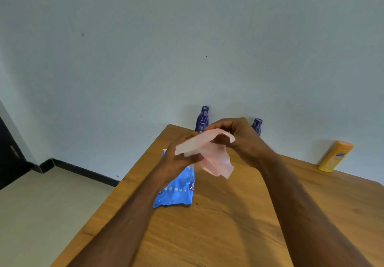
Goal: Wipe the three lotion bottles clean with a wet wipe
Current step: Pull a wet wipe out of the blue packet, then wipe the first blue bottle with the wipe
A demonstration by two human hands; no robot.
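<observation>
Two hands are gripping one wipe (209, 154) above the middle of the table (228, 225). The left hand (182, 152) is pinching the wipe's left end, thumb beneath and fingers above; the right hand (234, 138) is curling its fingers around the upper right edge. Between them the sheet is hanging partly unfolded, with a loose flap drooping toward the surface.

Three bottles are standing along the far edge, against the wall. A tall blue bottle (203, 120) is sitting at the far left corner, upright, directly beyond the hands. A second blue bottle (257, 125) is standing just to its right, largely hidden behind the right hand. An orange bottle (335, 156) is standing well apart toward the right edge; it appears to lean, though lens distortion may account for this. None is being touched, so in my judgement wiping is not yet begun.

A blue wipe pack (176, 187) is lying on the surface beneath the left hand, near the left edge.

Critical relation: the bottles are lying straight ahead of the grip, long axes vertical. Both blue bottles are roughly equally near; the right hand is nearer the orange one. One hand will likely need to free itself to lift a bottle while the other keeps the wipe.
</observation>
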